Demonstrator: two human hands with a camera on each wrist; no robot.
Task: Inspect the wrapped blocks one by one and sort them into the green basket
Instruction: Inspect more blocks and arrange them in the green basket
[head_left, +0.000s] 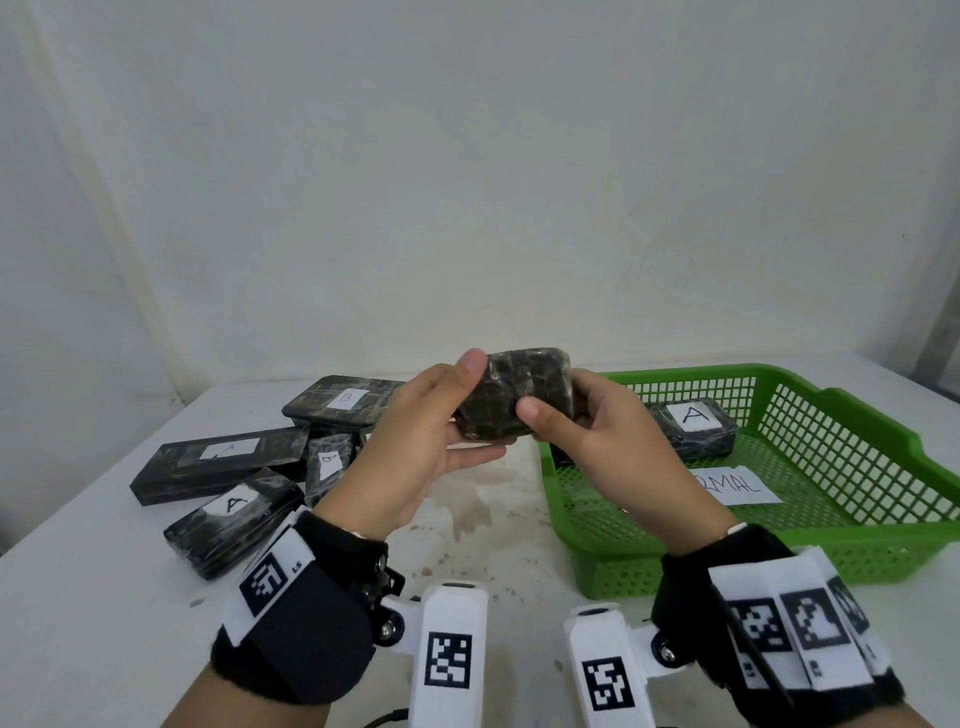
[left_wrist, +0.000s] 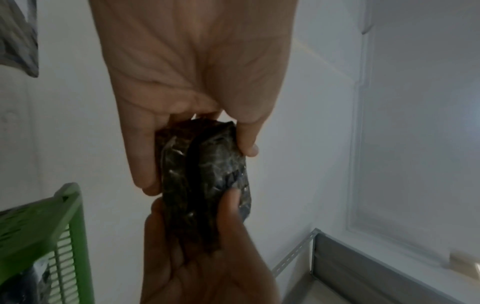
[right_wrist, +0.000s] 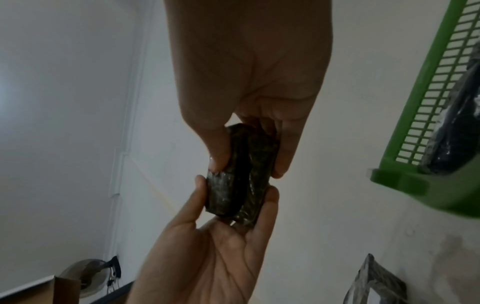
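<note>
Each wrist wears a black fabric band (head_left: 291, 613) with white strips that carry square black-and-white code markers; the left one reads "LS". At 6 o'clock, two white camera housings (head_left: 452, 654) sit on bolted brackets, each with one marker.

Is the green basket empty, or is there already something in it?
Not empty. The basket already holds one wrapped block labelled A near its far side and a paper label on its floor.

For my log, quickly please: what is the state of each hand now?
Left hand: closed on the wrapped block, thumb on top.
Right hand: closed on the same block, at its other end.
</note>
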